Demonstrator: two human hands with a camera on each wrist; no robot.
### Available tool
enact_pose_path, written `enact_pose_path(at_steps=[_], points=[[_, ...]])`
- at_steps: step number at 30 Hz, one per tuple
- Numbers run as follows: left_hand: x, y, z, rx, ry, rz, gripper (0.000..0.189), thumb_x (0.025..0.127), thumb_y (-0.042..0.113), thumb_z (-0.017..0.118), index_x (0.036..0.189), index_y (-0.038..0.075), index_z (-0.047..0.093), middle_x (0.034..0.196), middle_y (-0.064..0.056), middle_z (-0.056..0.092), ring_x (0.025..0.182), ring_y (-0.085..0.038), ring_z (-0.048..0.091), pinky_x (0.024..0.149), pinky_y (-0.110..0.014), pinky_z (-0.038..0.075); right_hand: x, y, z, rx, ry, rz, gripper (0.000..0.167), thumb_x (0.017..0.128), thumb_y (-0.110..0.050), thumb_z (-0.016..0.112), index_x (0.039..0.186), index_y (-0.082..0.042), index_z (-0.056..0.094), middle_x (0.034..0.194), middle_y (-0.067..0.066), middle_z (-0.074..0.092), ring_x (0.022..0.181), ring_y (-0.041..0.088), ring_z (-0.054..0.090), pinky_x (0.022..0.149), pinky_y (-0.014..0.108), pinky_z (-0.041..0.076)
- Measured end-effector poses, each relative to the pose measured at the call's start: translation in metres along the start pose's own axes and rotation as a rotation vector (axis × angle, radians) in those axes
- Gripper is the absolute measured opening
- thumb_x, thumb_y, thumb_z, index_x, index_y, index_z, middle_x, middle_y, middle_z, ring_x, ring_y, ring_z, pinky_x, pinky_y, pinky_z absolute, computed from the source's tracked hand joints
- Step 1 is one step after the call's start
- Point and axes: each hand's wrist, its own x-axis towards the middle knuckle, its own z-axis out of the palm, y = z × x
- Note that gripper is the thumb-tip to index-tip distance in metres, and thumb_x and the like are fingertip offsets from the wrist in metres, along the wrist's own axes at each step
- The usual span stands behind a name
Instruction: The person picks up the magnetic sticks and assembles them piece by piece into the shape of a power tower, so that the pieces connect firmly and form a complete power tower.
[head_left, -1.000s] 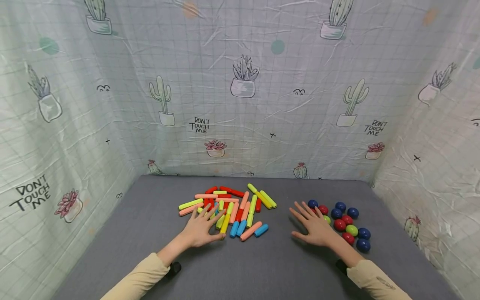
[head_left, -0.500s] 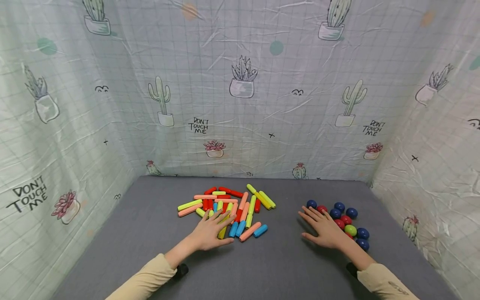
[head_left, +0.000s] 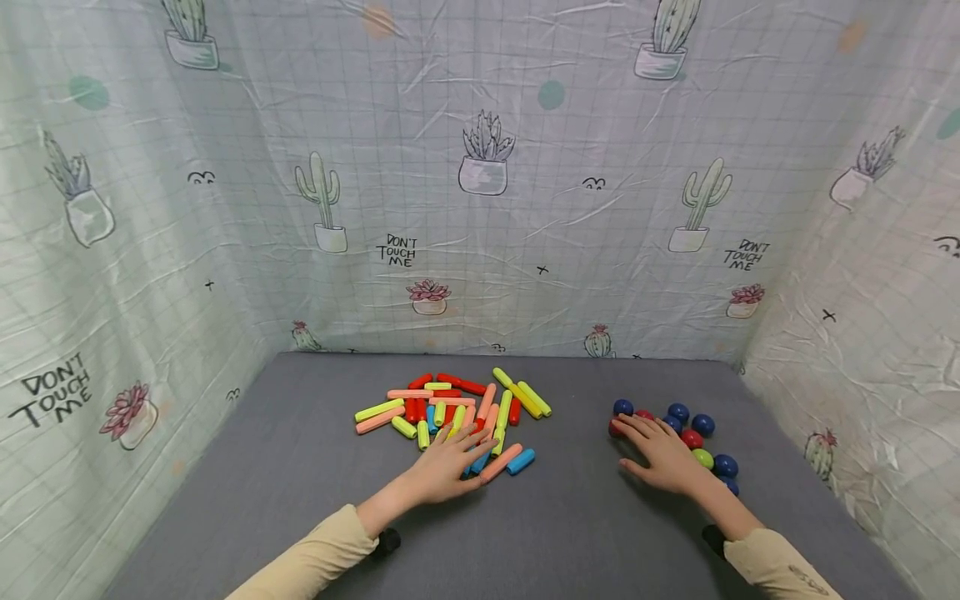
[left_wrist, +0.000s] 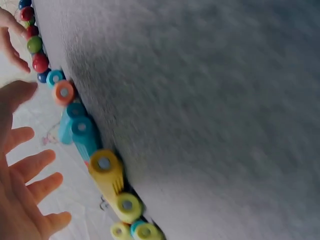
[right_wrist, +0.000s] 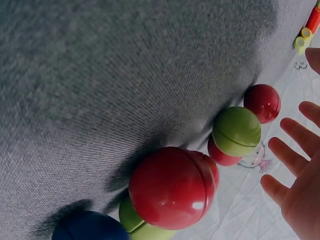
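My left hand (head_left: 444, 468) hovers with spread fingers over the near side of a pile of short coloured sticks, among them a blue stick (head_left: 522, 462), an orange stick (head_left: 501, 463) and a yellow-green stick (head_left: 378, 409). The left wrist view shows round ends with pale centres on a yellow stick (left_wrist: 104, 164) and others, apart from the fingers. Over a group of small shiny balls is my right hand (head_left: 663, 458), fingers extended and hiding some of them. A red ball (right_wrist: 172, 190) and a green ball (right_wrist: 236, 131) lie below it, untouched in the right wrist view.
A dark grey cloth-covered table (head_left: 555, 533) lies under everything. Behind and at both sides hangs a pale curtain (head_left: 480, 233) printed with cacti. Blue balls, such as one at the right edge (head_left: 725, 465), sit beside the right hand. Dark wrist devices show under both forearms.
Both hands have moved to the right, the left one across the near part of the stick pile, the right one farther over the balls. The sticks and balls appear unmoved.
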Motion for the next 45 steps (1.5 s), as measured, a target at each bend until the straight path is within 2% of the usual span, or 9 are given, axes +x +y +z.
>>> enact_pose_path(at_steps=[3, 7, 12, 16, 20, 24, 33, 40, 45], points=[[0.006, 0.003, 0.003, -0.008, 0.043, 0.059, 0.055, 0.086, 0.034, 0.057, 0.135, 0.016, 0.040, 0.137, -0.011, 0.043, 0.128, -0.027, 0.038, 0.097, -0.057, 0.032, 0.000, 0.003, 0.000, 0.002, 0.009, 0.024, 0.060, 0.077, -0.027, 0.067, 0.129, -0.007, 0.046, 0.129, 0.016, 0.049, 0.118, 0.034, 0.045, 0.096, 0.058, 0.029], [0.014, 0.008, 0.006, 0.005, 0.044, 0.107, 0.054, 0.085, 0.030, 0.058, 0.134, 0.015, 0.041, 0.134, -0.009, 0.047, 0.126, -0.028, 0.040, 0.098, -0.055, 0.033, 0.001, 0.005, 0.002, -0.014, 0.036, 0.051, 0.056, 0.078, -0.024, 0.066, 0.127, -0.006, 0.048, 0.125, 0.018, 0.051, 0.114, 0.036, 0.047, 0.093, 0.057, 0.033], [0.025, 0.016, 0.015, 0.078, 0.092, 0.168, 0.050, 0.084, 0.029, 0.059, 0.130, 0.011, 0.046, 0.125, -0.004, 0.053, 0.119, -0.025, 0.046, 0.097, -0.048, 0.036, 0.002, 0.007, 0.005, -0.033, 0.080, 0.079, 0.051, 0.079, -0.021, 0.066, 0.124, -0.004, 0.050, 0.121, 0.019, 0.052, 0.110, 0.037, 0.048, 0.087, 0.056, 0.037], [0.036, 0.022, 0.018, 0.135, 0.119, 0.181, 0.049, 0.084, 0.030, 0.059, 0.127, 0.009, 0.047, 0.120, -0.005, 0.053, 0.113, -0.022, 0.047, 0.098, -0.042, 0.038, 0.005, 0.008, 0.005, -0.031, 0.096, 0.086, 0.050, 0.079, -0.020, 0.065, 0.124, -0.004, 0.050, 0.121, 0.018, 0.052, 0.111, 0.036, 0.048, 0.086, 0.056, 0.037], [0.047, 0.026, 0.017, 0.217, 0.094, 0.178, 0.050, 0.084, 0.035, 0.059, 0.126, 0.009, 0.049, 0.118, -0.004, 0.054, 0.110, -0.019, 0.048, 0.098, -0.037, 0.038, 0.008, 0.008, 0.004, -0.025, 0.097, 0.089, 0.050, 0.079, -0.021, 0.066, 0.124, -0.005, 0.051, 0.122, 0.018, 0.052, 0.111, 0.035, 0.048, 0.087, 0.056, 0.037], [0.056, 0.029, 0.016, 0.305, 0.063, 0.182, 0.049, 0.084, 0.039, 0.058, 0.123, 0.012, 0.051, 0.112, -0.001, 0.055, 0.102, -0.017, 0.048, 0.092, -0.033, 0.040, 0.010, 0.007, 0.003, -0.029, 0.088, 0.101, 0.049, 0.079, -0.020, 0.066, 0.123, -0.005, 0.051, 0.122, 0.018, 0.052, 0.111, 0.035, 0.048, 0.086, 0.057, 0.037], [0.067, 0.033, 0.017, 0.421, 0.000, 0.173, 0.032, 0.082, 0.045, 0.059, 0.101, 0.019, 0.060, 0.098, 0.000, 0.055, 0.087, -0.015, 0.048, 0.069, -0.028, 0.040, 0.020, 0.004, 0.004, -0.048, 0.073, 0.115, 0.046, 0.079, -0.020, 0.065, 0.121, -0.005, 0.053, 0.117, 0.014, 0.054, 0.109, 0.032, 0.049, 0.084, 0.053, 0.038], [0.067, 0.038, 0.019, 0.479, -0.003, 0.176, 0.026, 0.085, 0.036, 0.058, 0.105, 0.021, 0.060, 0.101, 0.001, 0.057, 0.093, -0.017, 0.050, 0.075, -0.032, 0.044, 0.022, 0.005, 0.005, -0.057, 0.069, 0.118, 0.045, 0.079, -0.021, 0.065, 0.119, -0.004, 0.054, 0.114, 0.014, 0.055, 0.107, 0.032, 0.050, 0.082, 0.051, 0.039], [0.064, 0.042, 0.018, 0.512, -0.027, 0.177, 0.025, 0.087, 0.033, 0.055, 0.110, 0.024, 0.057, 0.097, 0.004, 0.060, 0.088, -0.014, 0.051, 0.078, -0.033, 0.043, 0.023, 0.003, 0.004, -0.061, 0.068, 0.116, 0.044, 0.079, -0.020, 0.064, 0.119, -0.004, 0.054, 0.114, 0.014, 0.055, 0.106, 0.032, 0.050, 0.080, 0.050, 0.039]])
